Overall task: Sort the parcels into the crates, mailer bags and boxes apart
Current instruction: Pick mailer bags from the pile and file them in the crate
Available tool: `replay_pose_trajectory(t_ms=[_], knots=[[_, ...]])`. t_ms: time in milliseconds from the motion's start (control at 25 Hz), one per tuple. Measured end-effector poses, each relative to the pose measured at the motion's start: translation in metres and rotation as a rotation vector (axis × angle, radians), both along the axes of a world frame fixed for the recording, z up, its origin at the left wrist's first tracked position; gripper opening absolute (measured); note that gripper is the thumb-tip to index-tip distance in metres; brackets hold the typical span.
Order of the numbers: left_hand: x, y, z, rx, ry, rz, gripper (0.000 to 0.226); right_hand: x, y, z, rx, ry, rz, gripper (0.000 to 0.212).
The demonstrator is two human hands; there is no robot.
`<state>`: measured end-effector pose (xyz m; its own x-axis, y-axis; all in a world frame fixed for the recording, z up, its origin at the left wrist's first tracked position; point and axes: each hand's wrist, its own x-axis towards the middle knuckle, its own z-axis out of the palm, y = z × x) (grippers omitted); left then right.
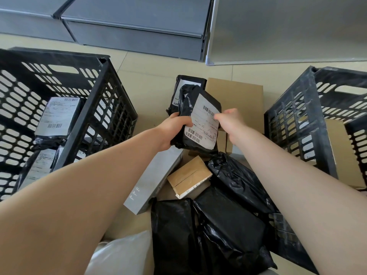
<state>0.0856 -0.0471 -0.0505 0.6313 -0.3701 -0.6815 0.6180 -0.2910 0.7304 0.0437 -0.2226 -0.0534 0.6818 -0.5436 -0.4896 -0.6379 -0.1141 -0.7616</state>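
Observation:
Both hands hold a black mailer bag (198, 120) with a white label above the parcel pile. My left hand (174, 130) grips its left edge; my right hand (230, 122) pinches its right side at the label. The black crate on the left (95, 100) contains labelled black mailer bags (57, 118). The black crate on the right (297, 124) holds a brown cardboard box (341, 153). On the floor between them lie a second labelled black mailer (185, 84), a large brown box (238, 96), a grey box (155, 179), a small taped brown box (188, 176) and more black mailers (228, 219).
Grey cabinets (135, 32) and a metal-framed panel (288, 36) stand on the beige tiled floor beyond the pile. A translucent white bag (123, 255) lies at the near edge below my left forearm.

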Motion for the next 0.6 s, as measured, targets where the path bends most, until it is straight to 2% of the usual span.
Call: replay_pose_trajectory(t_ms=[80,160,280,440,520,600], knots=[[0.002,0.006,-0.001,-0.022,0.028,-0.003,0.063,-0.009,-0.007,-0.002,0.138,0.045,-0.027,0.021],[0.002,0.011,0.001,-0.055,0.064,-0.022,0.055,-0.019,-0.012,-0.005,0.389,0.065,0.007,0.023],[0.003,0.021,0.009,-0.086,0.079,-0.065,0.038,-0.029,-0.020,-0.003,0.657,-0.024,0.056,0.025],[0.007,0.034,0.017,-0.047,0.122,-0.009,0.020,-0.026,-0.022,0.002,0.681,-0.097,0.126,0.022],[0.011,0.039,0.015,-0.115,0.136,0.095,0.023,-0.024,-0.015,0.000,0.705,-0.133,0.074,0.024],[0.017,0.046,0.009,-0.232,0.147,0.185,0.037,-0.019,-0.007,0.000,0.755,-0.205,-0.023,0.027]])
